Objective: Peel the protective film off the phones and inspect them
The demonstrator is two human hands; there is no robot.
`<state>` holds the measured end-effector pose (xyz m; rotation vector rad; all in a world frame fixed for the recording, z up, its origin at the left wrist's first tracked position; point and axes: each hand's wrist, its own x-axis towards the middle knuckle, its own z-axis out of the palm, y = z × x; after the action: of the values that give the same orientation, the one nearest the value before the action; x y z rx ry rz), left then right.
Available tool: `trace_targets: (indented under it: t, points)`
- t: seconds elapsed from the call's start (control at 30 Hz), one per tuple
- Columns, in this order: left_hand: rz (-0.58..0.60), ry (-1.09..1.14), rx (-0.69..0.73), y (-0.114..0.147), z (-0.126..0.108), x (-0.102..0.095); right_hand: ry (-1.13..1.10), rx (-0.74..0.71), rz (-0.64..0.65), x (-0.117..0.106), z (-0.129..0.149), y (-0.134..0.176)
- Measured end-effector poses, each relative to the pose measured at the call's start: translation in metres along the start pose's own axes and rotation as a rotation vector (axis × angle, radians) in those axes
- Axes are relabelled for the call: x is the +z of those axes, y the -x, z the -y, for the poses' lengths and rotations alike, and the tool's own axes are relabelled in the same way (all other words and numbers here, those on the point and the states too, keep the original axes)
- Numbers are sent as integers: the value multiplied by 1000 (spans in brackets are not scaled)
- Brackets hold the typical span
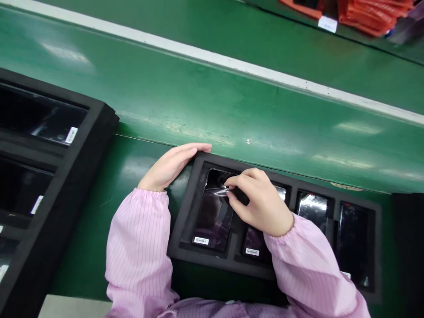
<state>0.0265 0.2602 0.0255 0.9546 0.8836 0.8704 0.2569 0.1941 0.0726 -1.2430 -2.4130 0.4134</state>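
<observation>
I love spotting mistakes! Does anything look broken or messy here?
Yes, a bit: beyond the dark tray under the right hand, a pale patch marks the green surface, as if the colour wore off. I see no spills.

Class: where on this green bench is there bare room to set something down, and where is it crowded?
Bare green bench shows between the larger black tray, the left hand and the left sleeve. A narrower, shadowed strip lies between the smaller tray and the person's clothing. The smaller tray is crowded: screens in its recesses, right hand above.
</observation>
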Motion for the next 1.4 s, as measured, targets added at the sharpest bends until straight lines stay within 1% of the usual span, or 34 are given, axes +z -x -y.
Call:
trace_targets:
  t: [0.1,0.2,0.27,0.43,0.57,0.67,0.73,0.87,0.93,1.03,1.17,1.3,1.4]
  points:
    - [19,-35,0,1,-1,0,-11,-102,-4,9,18,6]
    - [5,-46,-27,2,-2,0,-114,-221,54,22,35,15]
    - [-12,-62,-50,2,-2,0,-158,-264,72,31,43,20]
    - [-18,-103,-17,3,-1,-1,-233,-286,41,48,48,27]
    - [-36,-109,-39,4,1,-3,-270,-291,73,51,48,28]
    - [-34,-116,-37,4,2,-3,-308,-303,72,52,48,27]
    - [-32,-115,-33,4,2,-3,-319,-324,106,52,49,27]
    - [-38,-100,-16,3,2,-3,-308,-372,232,55,52,28]
    - [-41,-97,-10,3,2,-2,-304,-385,249,57,54,30]
    - [-46,-97,-11,3,2,-1,-312,-387,217,59,57,32]
    - [-61,-72,-23,4,1,0,-339,-376,137,57,58,32]
    - [-75,-69,-47,4,0,0,-364,-326,41,54,55,29]
    - [-84,-78,-48,4,0,0,-350,-338,2,54,55,27]
